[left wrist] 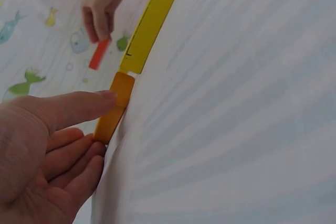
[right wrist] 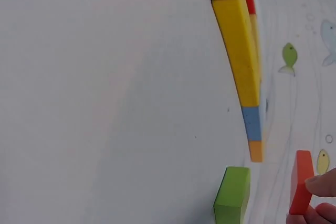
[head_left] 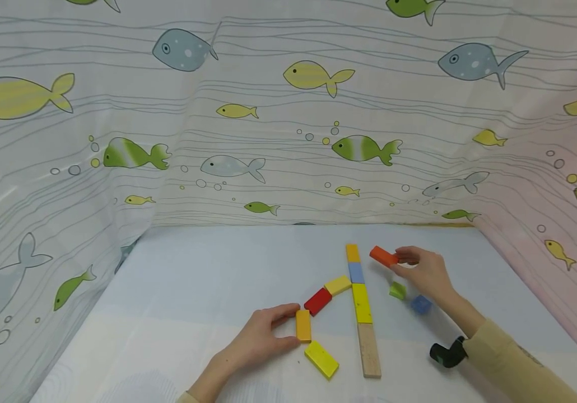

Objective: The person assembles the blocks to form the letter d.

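Note:
My left hand (head_left: 260, 338) pinches an orange block (head_left: 303, 326) by its ends, thumb at the near end and fingers at the far one. Just past it a red block (head_left: 317, 302) and a pale yellow block (head_left: 338, 285) run in a slanted line. A bright yellow block (head_left: 321, 360) lies at its near end. Up at the back right, my right hand (head_left: 427, 274) holds a red-orange block (head_left: 383, 256) between thumb and fingertips; the right wrist view shows the thumb on this block (right wrist: 302, 182).
A straight row of an orange block (head_left: 352, 253), a blue block (head_left: 356, 272), a yellow block (head_left: 362, 303) and a plain wooden block (head_left: 369, 350) runs down the table. Below my right hand lie a green block (head_left: 397, 290) and a blue cube (head_left: 421, 305). A black object (head_left: 447, 354) overlaps the right sleeve.

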### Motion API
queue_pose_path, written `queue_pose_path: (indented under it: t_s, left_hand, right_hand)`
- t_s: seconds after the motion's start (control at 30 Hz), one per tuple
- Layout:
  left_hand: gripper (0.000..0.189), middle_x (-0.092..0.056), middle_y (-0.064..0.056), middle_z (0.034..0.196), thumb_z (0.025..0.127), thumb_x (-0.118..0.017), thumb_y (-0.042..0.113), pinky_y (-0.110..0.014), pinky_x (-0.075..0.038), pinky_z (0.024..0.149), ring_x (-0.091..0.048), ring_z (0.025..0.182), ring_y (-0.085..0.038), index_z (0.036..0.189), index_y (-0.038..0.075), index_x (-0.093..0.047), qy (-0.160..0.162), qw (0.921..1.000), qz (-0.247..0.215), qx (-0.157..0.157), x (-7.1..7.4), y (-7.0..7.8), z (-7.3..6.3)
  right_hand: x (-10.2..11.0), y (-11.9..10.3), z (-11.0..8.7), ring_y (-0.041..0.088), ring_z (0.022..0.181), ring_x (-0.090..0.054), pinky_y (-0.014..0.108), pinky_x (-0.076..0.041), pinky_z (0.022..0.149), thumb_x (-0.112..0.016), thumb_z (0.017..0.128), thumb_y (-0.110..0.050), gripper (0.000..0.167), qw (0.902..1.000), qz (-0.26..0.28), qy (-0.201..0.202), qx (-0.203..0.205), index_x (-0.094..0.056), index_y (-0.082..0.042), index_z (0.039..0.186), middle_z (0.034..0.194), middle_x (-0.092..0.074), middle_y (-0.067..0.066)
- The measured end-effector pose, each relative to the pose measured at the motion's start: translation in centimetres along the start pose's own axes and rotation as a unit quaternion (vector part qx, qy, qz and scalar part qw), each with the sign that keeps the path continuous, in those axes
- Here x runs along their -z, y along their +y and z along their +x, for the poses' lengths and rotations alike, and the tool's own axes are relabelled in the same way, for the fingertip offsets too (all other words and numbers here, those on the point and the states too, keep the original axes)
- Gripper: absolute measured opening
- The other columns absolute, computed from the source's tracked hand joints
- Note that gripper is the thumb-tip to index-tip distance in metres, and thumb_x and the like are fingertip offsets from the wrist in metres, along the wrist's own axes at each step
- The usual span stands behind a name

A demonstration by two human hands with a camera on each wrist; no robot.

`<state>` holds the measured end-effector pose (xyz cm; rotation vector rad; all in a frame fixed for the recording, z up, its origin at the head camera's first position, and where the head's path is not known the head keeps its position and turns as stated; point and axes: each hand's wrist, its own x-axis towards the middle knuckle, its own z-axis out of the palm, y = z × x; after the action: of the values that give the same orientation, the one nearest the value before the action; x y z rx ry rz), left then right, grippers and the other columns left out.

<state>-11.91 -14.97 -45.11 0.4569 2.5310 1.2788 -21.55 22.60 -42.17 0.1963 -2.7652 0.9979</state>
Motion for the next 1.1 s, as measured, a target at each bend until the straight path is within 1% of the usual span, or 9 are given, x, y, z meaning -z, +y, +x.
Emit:
queue_pose_path:
  t_s: [0.17,0.3,0.43,0.47,0.53,0.63,0.77,0.9,1.1]
  left_hand:
    - [0.063,-0.060,0.002,0.140,0.086,-0.079,0.028,-0.041,-0.047,0.107,-0.056,0.131,-0.019,0.143,0.015,-0.055,-0.002,1.0000,-0.006,0.000,0.0,0.0,0.0]
    - [0.063,-0.059,0.003,0.141,0.086,-0.078,0.029,-0.041,-0.047,0.108,-0.055,0.132,-0.019,0.143,0.016,-0.055,-0.005,1.0000,-0.005,0.001,0.1,-0.1,0.0]
    - [0.063,-0.059,0.002,0.141,0.086,-0.078,0.028,-0.041,-0.047,0.107,-0.055,0.132,-0.019,0.143,0.015,-0.055,-0.006,1.0000,-0.002,-0.004,0.1,-0.1,0.1]
    - [0.063,-0.059,0.002,0.141,0.087,-0.078,0.028,-0.040,-0.047,0.107,-0.056,0.132,-0.019,0.143,0.015,-0.055,-0.006,1.0000,-0.002,-0.005,0.1,-0.1,0.1]
    - [0.063,-0.059,0.002,0.142,0.087,-0.078,0.028,-0.040,-0.047,0.107,-0.055,0.132,-0.019,0.144,0.015,-0.054,-0.006,1.0000,-0.002,-0.005,0.1,-0.1,0.1]
    - [0.063,-0.059,0.002,0.142,0.087,-0.078,0.028,-0.039,-0.048,0.107,-0.055,0.132,-0.019,0.144,0.015,-0.054,-0.007,1.0000,-0.001,-0.006,0.1,-0.2,0.1]
    - [0.063,-0.059,0.002,0.142,0.087,-0.078,0.028,-0.040,-0.048,0.107,-0.055,0.132,-0.019,0.144,0.015,-0.054,-0.007,0.9999,-0.003,-0.008,0.1,-0.3,0.1]
    - [0.062,-0.059,0.001,0.141,0.087,-0.077,0.028,-0.039,-0.048,0.107,-0.056,0.131,-0.019,0.144,0.015,-0.054,-0.006,0.9999,-0.006,-0.010,0.1,-0.3,0.2]
    - [0.061,-0.059,0.002,0.141,0.088,-0.077,0.028,-0.040,-0.047,0.107,-0.055,0.132,-0.019,0.144,0.015,-0.054,-0.006,0.9999,-0.012,-0.008,0.1,-0.3,0.1]
  right_hand:
    - [0.7,-1.1,-2.8,0.036,0.104,-0.065,0.054,-0.050,0.090,-0.079,0.086,-0.023,0.045,0.9999,0.012,-0.007,-0.007,-0.067,-0.003,0.124,0.112,-0.073,0.016]
    - [0.6,-1.9,-5.0,0.030,0.099,-0.067,0.047,-0.052,0.083,-0.082,0.083,-0.022,0.043,0.9998,0.015,-0.010,0.011,-0.070,-0.006,0.121,0.108,-0.075,0.009]
    - [0.3,-2.5,-7.1,0.024,0.096,-0.069,0.045,-0.053,0.083,-0.084,0.081,-0.022,0.039,0.9992,0.027,-0.016,0.023,-0.072,-0.011,0.116,0.104,-0.076,0.000]
    - [0.1,-2.7,-7.6,0.023,0.096,-0.069,0.048,-0.052,0.085,-0.085,0.080,-0.022,0.038,0.9990,0.032,-0.019,0.024,-0.073,-0.012,0.115,0.103,-0.076,-0.001]
    - [-0.1,-3.1,-8.5,0.021,0.096,-0.070,0.048,-0.053,0.087,-0.086,0.079,-0.023,0.038,0.9986,0.039,-0.027,0.022,-0.073,-0.014,0.114,0.102,-0.076,-0.005]
    - [-0.4,-3.7,-9.7,0.016,0.094,-0.070,0.043,-0.054,0.087,-0.087,0.078,-0.023,0.036,0.9981,0.044,-0.038,0.022,-0.074,-0.018,0.111,0.101,-0.075,-0.011]
    - [-0.8,-4.4,-11.0,0.008,0.092,-0.069,0.036,-0.054,0.086,-0.087,0.077,-0.025,0.035,0.9971,0.051,-0.052,0.019,-0.075,-0.024,0.110,0.099,-0.074,-0.017]
    - [-1.1,-4.8,-12.0,0.003,0.091,-0.067,0.032,-0.055,0.087,-0.087,0.077,-0.025,0.035,0.9956,0.060,-0.069,0.020,-0.074,-0.024,0.110,0.100,-0.073,-0.019]
    - [-1.4,-5.1,-13.0,0.004,0.093,-0.066,0.031,-0.055,0.087,-0.086,0.079,-0.025,0.035,0.9920,0.067,-0.105,0.024,-0.074,-0.022,0.112,0.103,-0.072,-0.019]
